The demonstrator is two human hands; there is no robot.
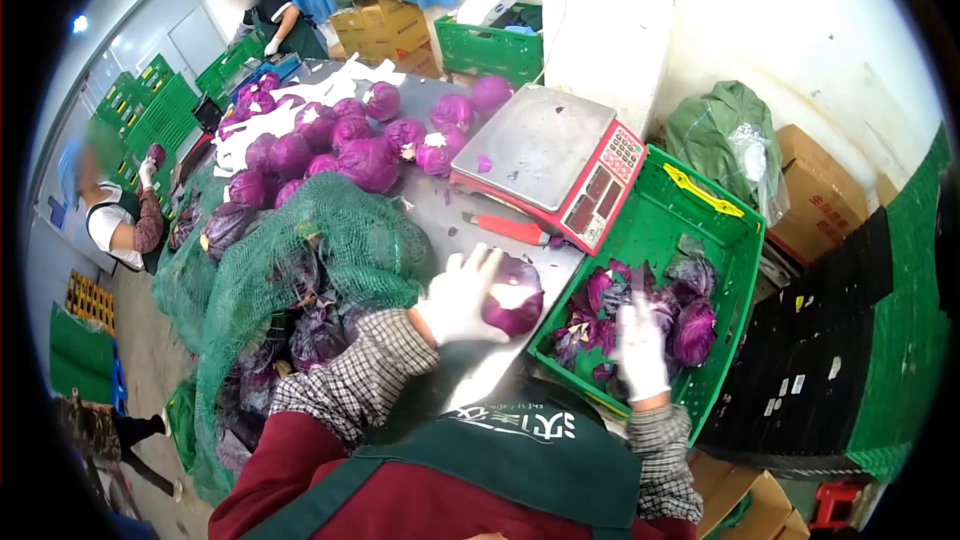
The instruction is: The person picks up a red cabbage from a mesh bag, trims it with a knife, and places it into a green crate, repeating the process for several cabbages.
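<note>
My left hand (462,298), in a white glove, holds a red cabbage (516,308) steady on the metal table (440,212), thumb and fingers against its side. A pale cut patch shows on that cabbage. Over the green crate (648,208), my right hand (641,348), also gloved, is closed around what looks like a knife (638,282), its narrow blade pointing away from me. Loose purple leaves and cabbage pieces (694,332) lie in the crate below. A red-handled tool (508,229) rests on the table beyond my left hand.
A red weighing scale (545,150) stands beside the crate. Trimmed cabbages (368,164) crowd the table's far part. At left, a green mesh sack (300,250) holds more cabbages. Two people (275,18) work farther back. Cardboard boxes (385,28) and black crates (810,340) stand around.
</note>
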